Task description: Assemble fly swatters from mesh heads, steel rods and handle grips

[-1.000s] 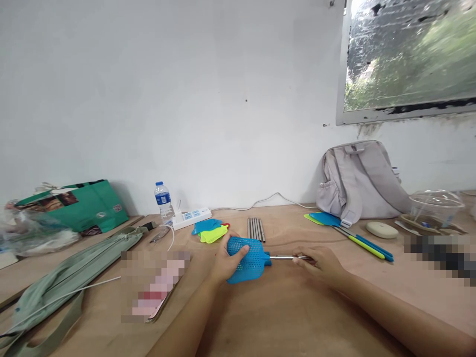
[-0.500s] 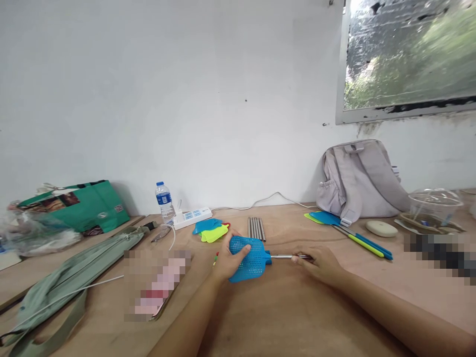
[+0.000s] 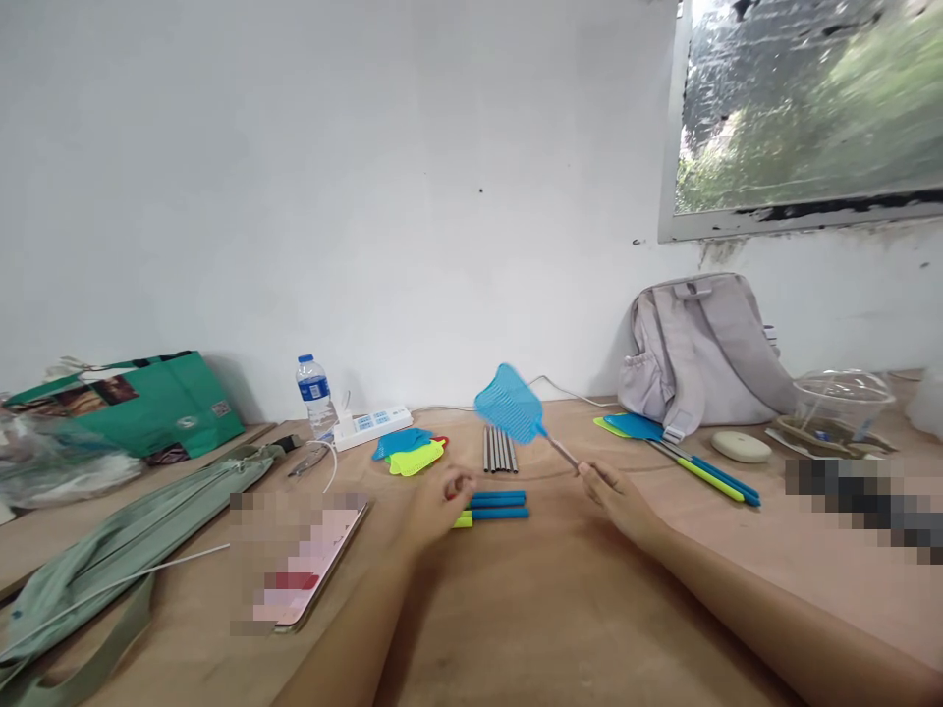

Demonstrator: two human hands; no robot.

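Both the bare left hand [image 3: 436, 503] (front-left; fingers curled, contents indeterminable) and bare right hand [image 3: 617, 503] (front-right) flank a row of silver metal tubes [image 3: 500, 452]. A perforated blue plastic swatter head [image 3: 508, 405] is raised above the row, up-left of the right hand, which pinches its silver metal rod [image 3: 564, 452]. Since the previous frame, the head has risen from the left hand, exposing blue cylindrical handles [image 3: 502, 514] before the row.

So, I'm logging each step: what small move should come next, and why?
Probably the left hand should take a blue handle close by: the metal rod in the right hand carries a blue swatter head but shows no handle.
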